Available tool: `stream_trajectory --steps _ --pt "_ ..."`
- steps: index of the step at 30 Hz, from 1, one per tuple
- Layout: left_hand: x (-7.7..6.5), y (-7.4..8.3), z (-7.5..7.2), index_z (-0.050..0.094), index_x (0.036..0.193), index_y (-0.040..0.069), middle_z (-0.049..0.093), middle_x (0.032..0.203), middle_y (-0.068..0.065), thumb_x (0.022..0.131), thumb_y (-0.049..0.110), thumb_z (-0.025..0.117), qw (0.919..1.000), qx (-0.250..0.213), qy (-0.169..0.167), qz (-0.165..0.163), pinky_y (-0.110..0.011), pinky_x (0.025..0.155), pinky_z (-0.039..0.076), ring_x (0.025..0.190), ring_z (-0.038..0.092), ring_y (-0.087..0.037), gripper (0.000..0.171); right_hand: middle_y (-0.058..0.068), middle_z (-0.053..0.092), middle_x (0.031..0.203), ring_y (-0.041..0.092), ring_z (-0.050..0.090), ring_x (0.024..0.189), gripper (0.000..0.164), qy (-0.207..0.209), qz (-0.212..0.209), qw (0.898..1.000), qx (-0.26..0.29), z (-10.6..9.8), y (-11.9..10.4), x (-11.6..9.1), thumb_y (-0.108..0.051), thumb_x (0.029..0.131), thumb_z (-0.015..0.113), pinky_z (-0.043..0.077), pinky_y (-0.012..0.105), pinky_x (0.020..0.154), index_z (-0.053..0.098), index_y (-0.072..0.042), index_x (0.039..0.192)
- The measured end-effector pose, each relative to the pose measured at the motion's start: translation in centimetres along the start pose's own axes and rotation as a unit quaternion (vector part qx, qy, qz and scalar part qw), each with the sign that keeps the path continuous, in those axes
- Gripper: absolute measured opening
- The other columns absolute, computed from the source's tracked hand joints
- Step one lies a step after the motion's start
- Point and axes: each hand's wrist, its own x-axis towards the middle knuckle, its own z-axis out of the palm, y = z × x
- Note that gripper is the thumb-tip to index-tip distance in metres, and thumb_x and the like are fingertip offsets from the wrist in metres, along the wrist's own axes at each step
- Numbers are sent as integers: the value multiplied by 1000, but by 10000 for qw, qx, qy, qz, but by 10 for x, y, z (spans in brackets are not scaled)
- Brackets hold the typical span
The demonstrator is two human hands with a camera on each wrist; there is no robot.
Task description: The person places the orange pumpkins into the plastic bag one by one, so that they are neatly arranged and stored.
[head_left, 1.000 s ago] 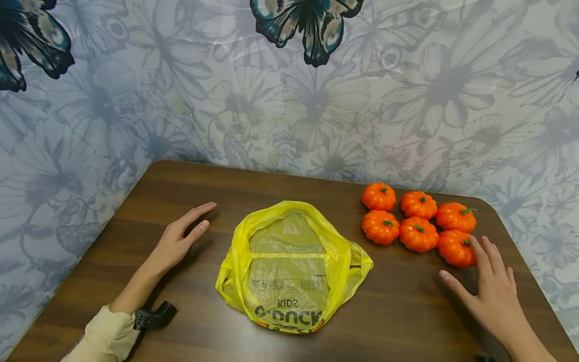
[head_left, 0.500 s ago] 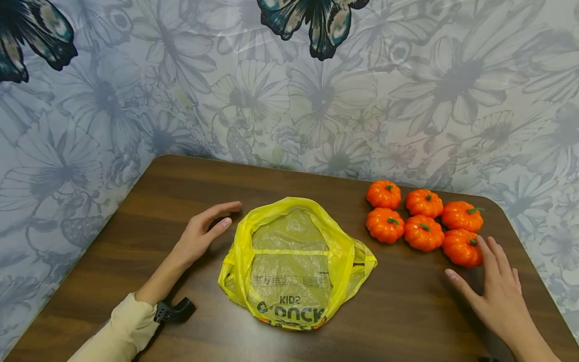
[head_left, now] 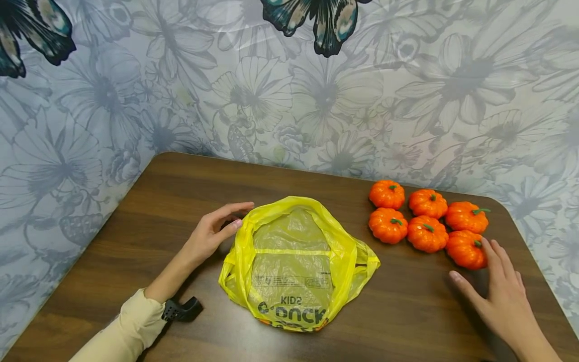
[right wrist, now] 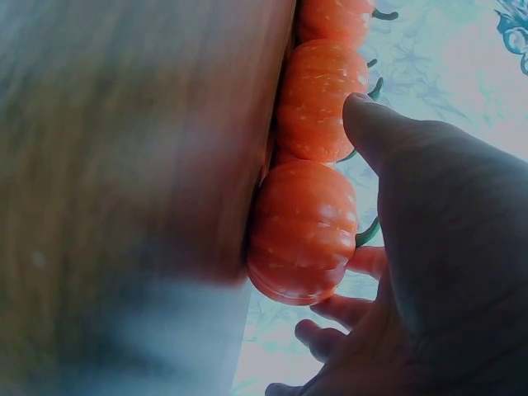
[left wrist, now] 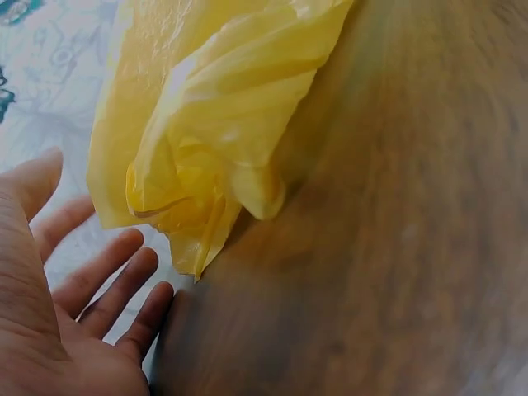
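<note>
A yellow plastic bag (head_left: 289, 281) lies mid-table, its mouth spread wide and dark lettering showing inside. At its left rim is my left hand (head_left: 210, 235), fingers extended and thumb apart. In the left wrist view the bag's crumpled side (left wrist: 214, 124) hangs just beyond the spread fingers (left wrist: 120, 289). Several small orange pumpkins (head_left: 427, 234) with green stems stand in two rows at the back right. My right hand (head_left: 502, 296) has its fingers around the outer side of the nearest pumpkin (head_left: 467, 250). The right wrist view shows that pumpkin (right wrist: 305, 231) before the loosely spread fingers.
The brown wooden table (head_left: 190, 176) has rounded far corners and meets a flower-patterned wall (head_left: 280, 100) at the back. A black strap (head_left: 182, 309) sits at the left wrist, close over the tabletop.
My left hand has moved right, from bare table to the rim of the bag. The right hand stays beside the nearest pumpkin. The head view has shifted slightly.
</note>
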Motion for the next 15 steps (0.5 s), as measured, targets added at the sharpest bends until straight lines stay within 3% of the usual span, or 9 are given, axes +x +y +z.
stream_trajectory --steps 6,13,15 --pt "3 -2 0 62 146 10 59 150 -9 105 -4 55 9995 150 -201 214 -26 112 44 139 54 -21 44 34 12 171 60 10 155 97 53 44 10000 40 -2 -2 -1 -28 97 75 -3 78 119 15 -9 169" --pt "5 -2 -1 67 141 12 65 139 -6 100 -2 67 9982 502 -235 223 -26 100 48 120 60 -20 44 33 11 171 66 14 150 96 11 194 9998 103 -3 -4 -2 -26 97 75 4 80 117 14 -12 170" --pt "4 -2 -1 68 140 15 66 135 -4 97 0 71 9977 637 -198 146 -28 101 47 118 61 -19 45 32 11 172 67 16 149 96 -13 245 9996 119 -2 -5 -3 -26 97 75 7 82 115 14 -13 170"
